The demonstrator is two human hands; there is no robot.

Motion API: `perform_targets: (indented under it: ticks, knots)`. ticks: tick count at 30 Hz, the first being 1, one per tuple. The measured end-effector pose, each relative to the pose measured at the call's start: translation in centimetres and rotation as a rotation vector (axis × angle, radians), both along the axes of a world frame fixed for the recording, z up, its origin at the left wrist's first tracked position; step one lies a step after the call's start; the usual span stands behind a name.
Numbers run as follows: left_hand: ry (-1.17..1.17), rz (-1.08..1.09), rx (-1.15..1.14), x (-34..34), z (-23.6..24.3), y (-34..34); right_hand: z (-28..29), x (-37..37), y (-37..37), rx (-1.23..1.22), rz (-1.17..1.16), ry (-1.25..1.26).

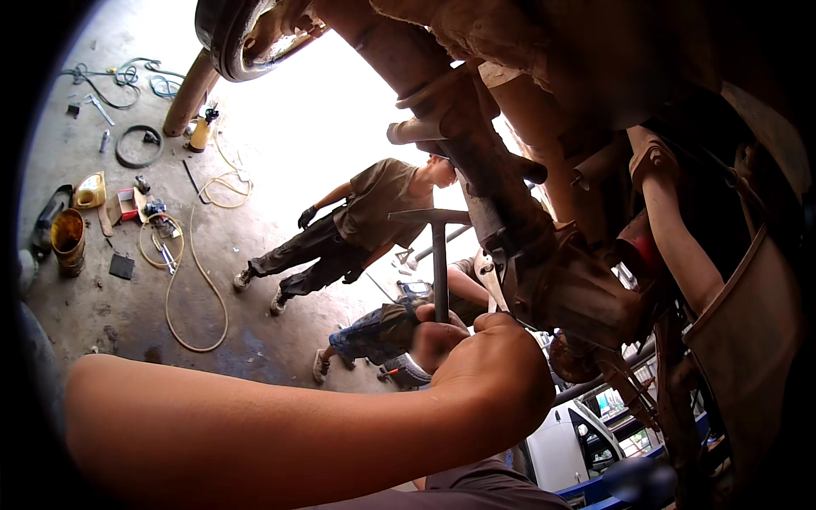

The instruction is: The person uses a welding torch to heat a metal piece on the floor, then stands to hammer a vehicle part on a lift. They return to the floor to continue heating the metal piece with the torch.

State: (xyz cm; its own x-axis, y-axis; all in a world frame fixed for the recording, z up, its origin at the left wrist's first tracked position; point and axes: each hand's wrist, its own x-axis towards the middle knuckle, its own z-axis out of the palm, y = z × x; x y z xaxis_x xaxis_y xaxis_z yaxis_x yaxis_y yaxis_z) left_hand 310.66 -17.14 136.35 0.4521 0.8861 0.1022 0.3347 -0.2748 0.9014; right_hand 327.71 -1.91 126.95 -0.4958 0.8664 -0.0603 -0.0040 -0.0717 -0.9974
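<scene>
My left forearm crosses the lower part of the head view, and my left hand point(501, 361) is closed around pliers point(490, 280). Their silver jaws point up beside the rusty underbody assembly point(569, 289); whether they grip a part of it I cannot tell. Just left of it, my right hand point(438, 340) is wrapped round the handle of a hammer point(439, 263), its dark head raised and level. The right forearm is mostly hidden behind the left one. The hammer head appears apart from the metal.
Overhead runs a thick brown tube point(399, 51), with a wheel point(234, 38) at upper left. A co-worker point(365, 204) stands beyond; another person point(382, 331) is partly hidden. On the floor lie hoses point(200, 314), a bucket point(68, 242) and a jug point(88, 191). A white vehicle point(557, 446) is lower right.
</scene>
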Motion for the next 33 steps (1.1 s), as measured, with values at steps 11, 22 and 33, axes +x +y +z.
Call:
perform_targets:
  ticks: [11, 22, 33]
  knots:
    - [0.247, 0.126, 0.457, 0.5, -5.8, 0.5, -2.0, -0.3, -0.9, -0.030, 0.027, -0.002]
    - [-0.111, 0.138, 0.013, -4.4, -15.0, -2.6, -7.2, -2.5, -3.8, -0.149, 0.100, 0.043]
    - [-0.050, 0.342, -0.245, -6.2, -28.6, -8.2, -20.6, -4.1, -5.7, -0.486, 0.362, -0.132]
